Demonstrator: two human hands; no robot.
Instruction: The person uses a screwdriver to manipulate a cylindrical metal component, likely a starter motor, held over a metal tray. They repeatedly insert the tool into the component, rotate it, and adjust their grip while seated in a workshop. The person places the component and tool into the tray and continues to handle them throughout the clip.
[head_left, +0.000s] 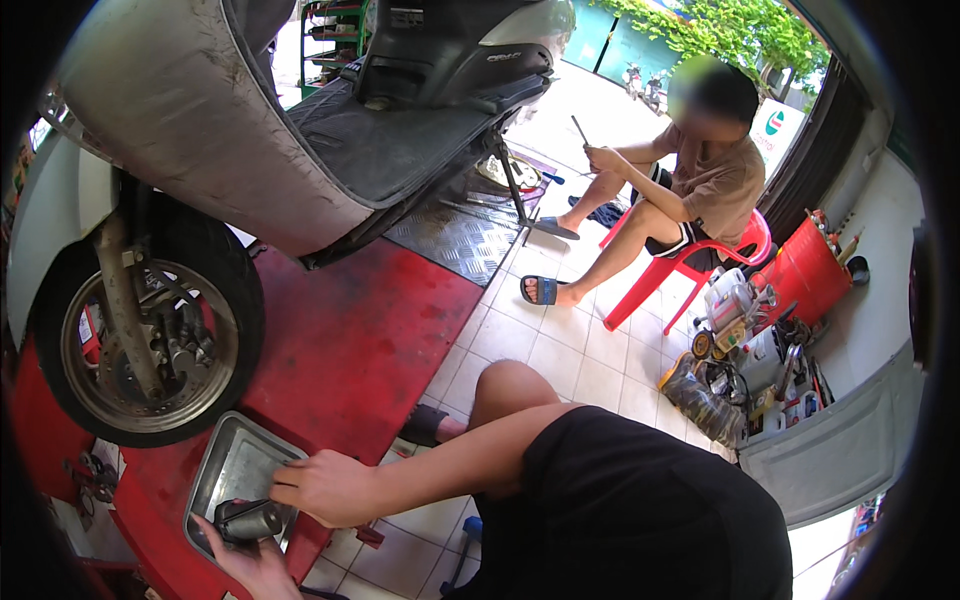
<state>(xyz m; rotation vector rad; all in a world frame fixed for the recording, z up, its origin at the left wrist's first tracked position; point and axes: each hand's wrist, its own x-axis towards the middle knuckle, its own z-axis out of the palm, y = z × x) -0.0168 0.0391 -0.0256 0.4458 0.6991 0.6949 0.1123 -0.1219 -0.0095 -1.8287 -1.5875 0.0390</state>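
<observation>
My left hand cradles a grey metal cylindrical part with a dark end, its thumb and fingers around the lower side. The part is held over a shallow rectangular metal tray. Reaching in from the right, my right hand has its fingers bent and closed at the upper edge of the same part. Whatever the right fingertips may pinch is too small to make out. The tray rests on a red platform, beside the front wheel of a scooter.
The worn scooter stands over the platform at the upper left. Across the tiled floor, a person sits on a red plastic chair, holding a phone-like object. Bottles, tools and a red drum crowd the right wall.
</observation>
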